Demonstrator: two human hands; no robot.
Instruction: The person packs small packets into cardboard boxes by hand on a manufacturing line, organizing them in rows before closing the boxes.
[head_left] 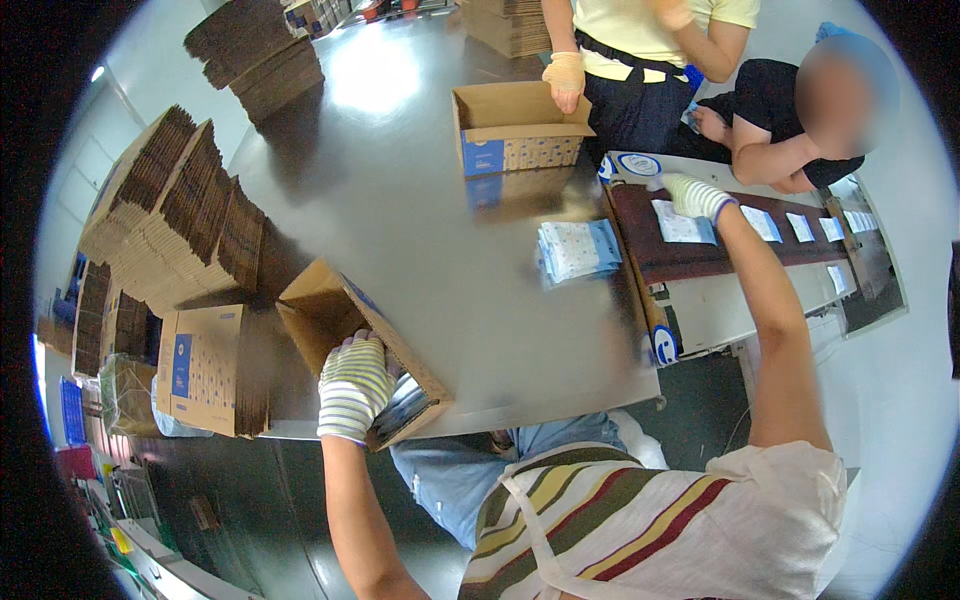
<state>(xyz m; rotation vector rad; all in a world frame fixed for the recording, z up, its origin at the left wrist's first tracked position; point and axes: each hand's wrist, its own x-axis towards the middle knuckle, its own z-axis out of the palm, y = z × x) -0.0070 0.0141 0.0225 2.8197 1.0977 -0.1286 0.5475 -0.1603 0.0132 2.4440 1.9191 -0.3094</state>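
Observation:
My left hand [357, 385], in a striped knit glove, reaches into an open cardboard box [418, 368] that lies tilted at the table's near edge. Its fingers extend over the inside of the box; their tips are partly hidden. Beside that hand, several blue-and-white packets [405, 402] show inside the box. My right hand [697, 197], gloved the same way, stretches out over a dark conveyor belt [645, 235]. Its fingers are extended at the upper edge of a flat white-and-blue packet [683, 224], their tips blurred. A stack of similar packets [580, 250] lies on the table just left of the belt.
More packets [760, 225] lie spaced along the belt. Another open box [525, 150] stands across the metal table [480, 340], by a co-worker's gloved hand [565, 80]. A second person [770, 130] sits beyond the belt. Tall stacks of flattened cartons [165, 220] crowd the left side.

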